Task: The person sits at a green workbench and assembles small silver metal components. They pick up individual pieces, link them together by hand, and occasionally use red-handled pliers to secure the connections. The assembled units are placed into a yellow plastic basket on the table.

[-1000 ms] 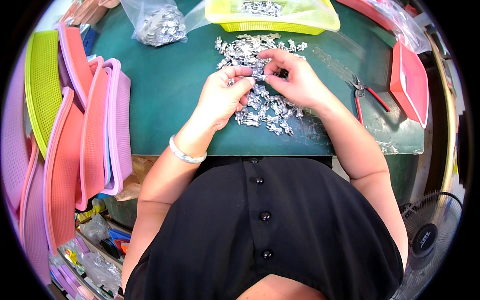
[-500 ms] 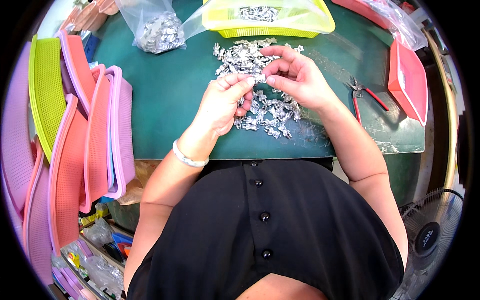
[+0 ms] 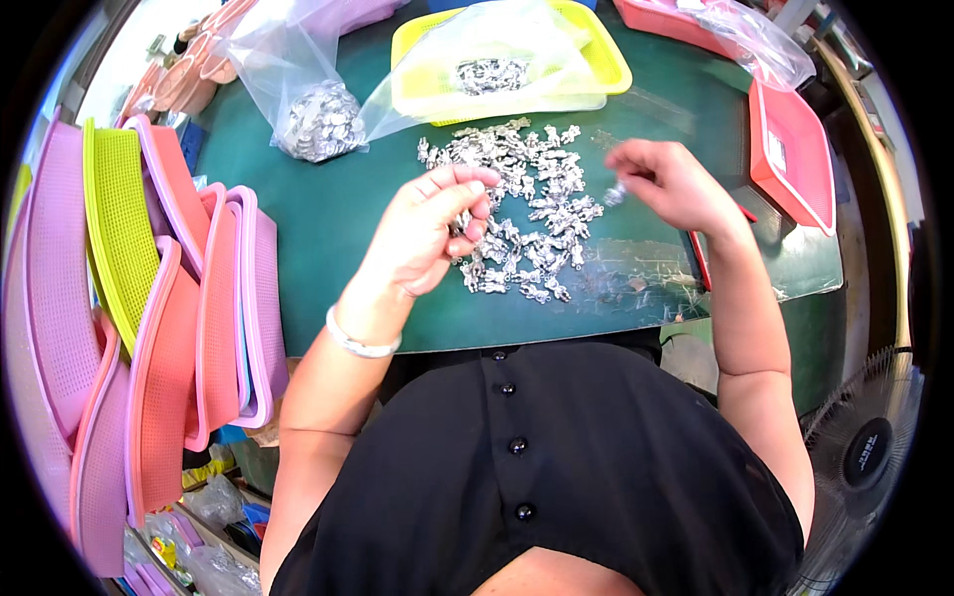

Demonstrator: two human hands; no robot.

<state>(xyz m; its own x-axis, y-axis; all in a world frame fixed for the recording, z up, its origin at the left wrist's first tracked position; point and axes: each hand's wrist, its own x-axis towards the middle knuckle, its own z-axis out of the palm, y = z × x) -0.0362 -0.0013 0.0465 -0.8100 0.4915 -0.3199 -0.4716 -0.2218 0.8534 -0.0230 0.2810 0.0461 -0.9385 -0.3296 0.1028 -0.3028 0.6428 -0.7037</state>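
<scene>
Many small silver metal charms point(image 3: 507, 149), shaped like little figures with loops, lie in a loose pile on the green table. Over the pile's left side, my left hand point(image 3: 422, 223) is closed, thumb against forefinger; anything between them is too small to make out. To the right of the pile, my right hand point(image 3: 681, 189) is raised with its fingers curled. A blurred silver charm point(image 3: 615, 193) shows at its fingertips. Red-handled pliers point(image 3: 701, 260) lie on the table, mostly hidden behind my right hand and forearm.
A yellow basket point(image 3: 611, 74) with plastic film and silver pieces stands behind the pile. Left of it sits a clear bag of silver pieces point(image 3: 323, 124). A pink basket point(image 3: 795, 159) is at the right, stacked baskets point(image 3: 204, 308) at the left, a fan point(image 3: 865, 452) lower right.
My right hand has moved away to the right from my left hand, with a silver charm at its fingertips. My left hand stays pinched near the pile. The whole view has shifted slightly.
</scene>
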